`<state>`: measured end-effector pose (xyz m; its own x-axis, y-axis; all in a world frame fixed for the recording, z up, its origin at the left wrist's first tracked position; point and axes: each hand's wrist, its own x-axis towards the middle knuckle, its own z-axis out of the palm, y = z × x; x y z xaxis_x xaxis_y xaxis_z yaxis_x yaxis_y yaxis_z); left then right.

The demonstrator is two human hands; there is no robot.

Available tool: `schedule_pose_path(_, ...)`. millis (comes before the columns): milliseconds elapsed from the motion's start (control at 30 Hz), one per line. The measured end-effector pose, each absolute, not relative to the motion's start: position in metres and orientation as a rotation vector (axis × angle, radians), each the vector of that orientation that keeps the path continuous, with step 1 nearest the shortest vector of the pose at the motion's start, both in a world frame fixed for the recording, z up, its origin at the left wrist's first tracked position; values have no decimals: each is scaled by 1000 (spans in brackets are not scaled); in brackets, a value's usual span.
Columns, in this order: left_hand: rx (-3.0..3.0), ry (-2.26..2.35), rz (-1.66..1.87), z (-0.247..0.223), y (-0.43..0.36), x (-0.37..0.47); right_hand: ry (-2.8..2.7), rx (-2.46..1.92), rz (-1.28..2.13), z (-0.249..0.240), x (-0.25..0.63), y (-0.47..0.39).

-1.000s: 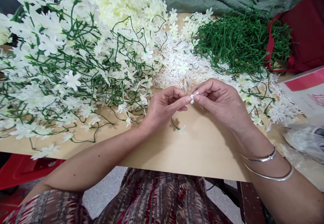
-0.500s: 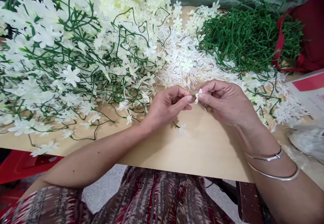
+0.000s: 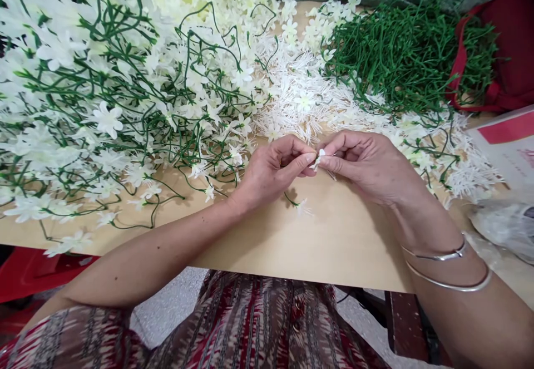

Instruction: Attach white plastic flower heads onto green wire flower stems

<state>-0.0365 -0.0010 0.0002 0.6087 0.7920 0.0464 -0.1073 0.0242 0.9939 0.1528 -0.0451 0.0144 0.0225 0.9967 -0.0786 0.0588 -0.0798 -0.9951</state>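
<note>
My left hand [image 3: 269,173] and my right hand [image 3: 367,163] meet fingertip to fingertip over the tan board [image 3: 329,241]. Between them they pinch a small white artificial flower [image 3: 319,157]. A thin green stem with a flower at its tip [image 3: 297,205] hangs down from my left hand onto the board. My right wrist carries two silver bangles [image 3: 442,269].
A big heap of finished white flowers on green stems [image 3: 108,96] fills the left. Loose white flower parts [image 3: 308,102] lie in the middle, with bare green stems [image 3: 400,57] at the back right. A red bag [image 3: 500,52] and clear plastic [image 3: 504,224] sit at the right.
The fingertips of both hands have closed in tighter on the small flower, which is more covered now. The view has shifted slightly downward.
</note>
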Motion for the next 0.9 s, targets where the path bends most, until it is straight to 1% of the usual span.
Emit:
schedule_pose_path(333,1304,606,785,5,0,-35,-1183,-1352,1175,4,157,-45)
schedule_pose_path(567,1318,632,678,6,2,-38,-1130,-1354,1191,7,152,-45)
schedule_pose_path(900,1267,633,668,6,2,-37,-1141,-1339,1212,12,151,-44)
